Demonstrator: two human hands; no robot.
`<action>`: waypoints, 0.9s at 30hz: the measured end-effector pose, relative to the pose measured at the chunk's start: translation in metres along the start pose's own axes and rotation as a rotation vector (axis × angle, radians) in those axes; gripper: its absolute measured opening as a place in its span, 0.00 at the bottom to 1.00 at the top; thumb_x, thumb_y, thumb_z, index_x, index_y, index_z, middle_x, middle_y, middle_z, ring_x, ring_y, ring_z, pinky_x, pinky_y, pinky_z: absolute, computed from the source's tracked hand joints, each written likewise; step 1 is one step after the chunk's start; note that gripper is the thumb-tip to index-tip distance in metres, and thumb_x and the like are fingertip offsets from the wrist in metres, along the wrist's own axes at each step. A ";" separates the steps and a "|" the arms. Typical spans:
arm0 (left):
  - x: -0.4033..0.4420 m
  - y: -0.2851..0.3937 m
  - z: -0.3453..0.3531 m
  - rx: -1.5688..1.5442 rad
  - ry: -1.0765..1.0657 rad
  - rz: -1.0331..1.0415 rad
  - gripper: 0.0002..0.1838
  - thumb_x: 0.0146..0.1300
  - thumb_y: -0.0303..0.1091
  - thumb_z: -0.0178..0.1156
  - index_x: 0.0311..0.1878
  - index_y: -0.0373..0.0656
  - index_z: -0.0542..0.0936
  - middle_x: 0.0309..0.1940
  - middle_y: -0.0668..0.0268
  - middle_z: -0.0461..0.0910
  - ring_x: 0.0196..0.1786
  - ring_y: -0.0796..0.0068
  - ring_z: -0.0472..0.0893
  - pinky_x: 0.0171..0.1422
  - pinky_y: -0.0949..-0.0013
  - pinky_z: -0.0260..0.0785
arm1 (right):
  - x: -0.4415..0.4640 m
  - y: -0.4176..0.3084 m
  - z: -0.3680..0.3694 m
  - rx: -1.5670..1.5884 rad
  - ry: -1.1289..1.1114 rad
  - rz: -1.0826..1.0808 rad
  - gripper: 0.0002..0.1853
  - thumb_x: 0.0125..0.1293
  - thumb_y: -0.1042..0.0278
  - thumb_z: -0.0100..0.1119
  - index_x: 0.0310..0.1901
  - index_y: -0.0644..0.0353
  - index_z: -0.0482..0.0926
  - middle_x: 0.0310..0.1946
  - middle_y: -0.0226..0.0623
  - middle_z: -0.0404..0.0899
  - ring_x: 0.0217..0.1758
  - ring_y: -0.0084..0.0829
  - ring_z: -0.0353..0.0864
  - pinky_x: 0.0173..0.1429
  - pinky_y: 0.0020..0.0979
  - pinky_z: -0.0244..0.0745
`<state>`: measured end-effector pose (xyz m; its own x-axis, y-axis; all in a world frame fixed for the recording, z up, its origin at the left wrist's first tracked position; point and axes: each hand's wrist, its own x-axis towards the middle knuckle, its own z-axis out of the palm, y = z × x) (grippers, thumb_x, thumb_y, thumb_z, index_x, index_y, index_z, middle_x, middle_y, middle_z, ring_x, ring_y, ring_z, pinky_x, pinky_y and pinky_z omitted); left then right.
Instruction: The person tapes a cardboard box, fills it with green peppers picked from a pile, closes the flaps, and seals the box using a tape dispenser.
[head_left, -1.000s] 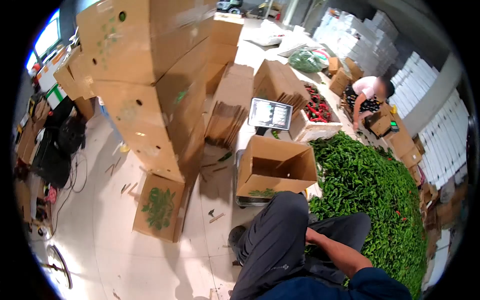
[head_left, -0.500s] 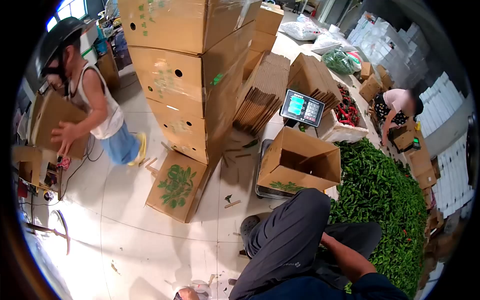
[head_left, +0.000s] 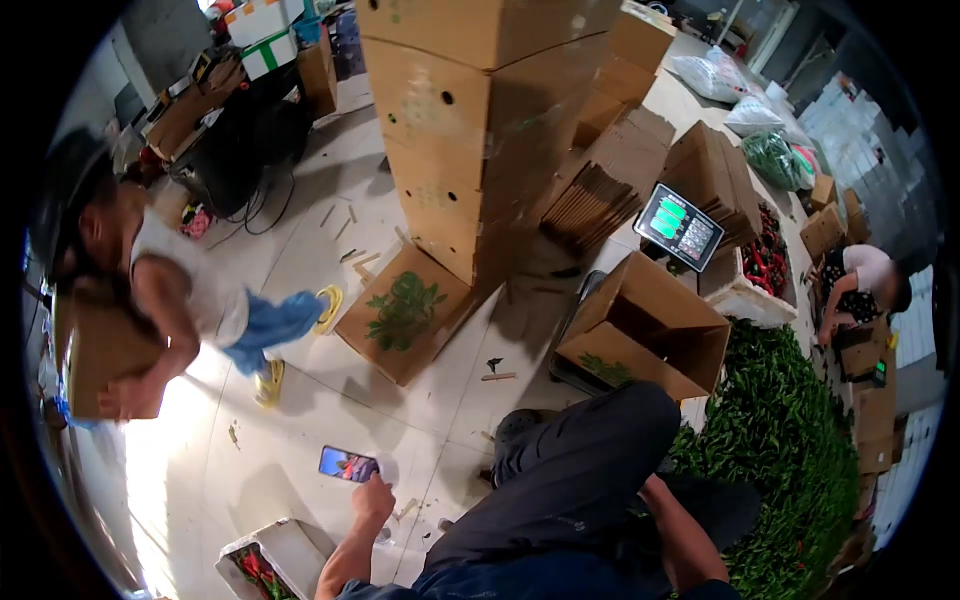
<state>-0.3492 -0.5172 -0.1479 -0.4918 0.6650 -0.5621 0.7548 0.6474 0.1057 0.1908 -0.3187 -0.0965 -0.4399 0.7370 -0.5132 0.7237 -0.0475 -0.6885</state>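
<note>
My left hand (head_left: 373,500) is closed around the lower right end of a smartphone (head_left: 346,464), held out over the tiled floor with its lit screen facing up. My right forearm (head_left: 688,535) comes in beside my bent leg (head_left: 580,470), and the hand itself is hidden behind the knee. Just beyond that knee stands an open cardboard box (head_left: 640,335) on a platform scale, whose display (head_left: 680,228) glows green. A large heap of green chili peppers (head_left: 780,440) lies to the right of my legs.
Taped boxes (head_left: 435,130) rise in a tall stack ahead. Flattened cartons (head_left: 610,180) and a foam box of red peppers (head_left: 745,285) stand behind the scale. A helmeted person (head_left: 190,280) carries a box at left; another person (head_left: 860,285) crouches at far right. Near me sits a foam box (head_left: 290,545).
My left hand has come up from the bottom edge, and the phone now shows in it. The view has turned left. The person with the box has moved nearer on the left.
</note>
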 end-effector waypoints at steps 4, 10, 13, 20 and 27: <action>0.002 0.060 -0.074 0.021 0.138 0.337 0.15 0.67 0.43 0.63 0.39 0.38 0.79 0.27 0.46 0.84 0.36 0.42 0.86 0.42 0.44 0.76 | 0.009 -0.010 -0.001 -0.064 -0.003 -0.091 0.31 0.67 0.50 0.63 0.67 0.58 0.77 0.67 0.48 0.76 0.72 0.49 0.73 0.73 0.43 0.68; -0.041 0.147 -0.244 0.169 0.318 0.610 0.13 0.64 0.39 0.66 0.37 0.39 0.77 0.22 0.51 0.81 0.29 0.43 0.84 0.35 0.44 0.73 | 0.007 -0.054 -0.004 -0.256 0.054 -0.057 0.29 0.64 0.50 0.64 0.64 0.54 0.80 0.63 0.48 0.79 0.65 0.51 0.79 0.66 0.46 0.75; -0.088 0.183 -0.339 0.262 0.350 0.644 0.11 0.63 0.36 0.67 0.37 0.41 0.78 0.24 0.51 0.82 0.32 0.42 0.83 0.37 0.45 0.73 | 0.006 -0.041 0.007 -0.422 0.078 -0.117 0.23 0.64 0.52 0.62 0.58 0.53 0.83 0.55 0.50 0.83 0.56 0.54 0.83 0.58 0.48 0.80; -0.135 0.211 -0.553 0.507 0.788 0.607 0.16 0.58 0.31 0.72 0.48 0.39 0.82 0.32 0.50 0.83 0.37 0.49 0.85 0.43 0.52 0.76 | -0.030 -0.104 -0.026 -0.397 0.039 -0.026 0.14 0.62 0.63 0.60 0.45 0.62 0.83 0.45 0.54 0.84 0.52 0.53 0.85 0.54 0.49 0.81; -0.098 0.218 -0.606 0.579 0.953 0.481 0.17 0.59 0.31 0.72 0.50 0.40 0.81 0.35 0.50 0.82 0.39 0.49 0.84 0.45 0.52 0.75 | -0.045 -0.077 -0.017 -0.521 0.123 -0.174 0.16 0.58 0.68 0.63 0.45 0.65 0.76 0.40 0.49 0.79 0.47 0.53 0.81 0.51 0.47 0.79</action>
<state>-0.3999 -0.2152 0.4274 -0.0459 0.9565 0.2880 0.9105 0.1586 -0.3818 0.1639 -0.3364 -0.0121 -0.5335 0.7790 -0.3295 0.8267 0.3980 -0.3976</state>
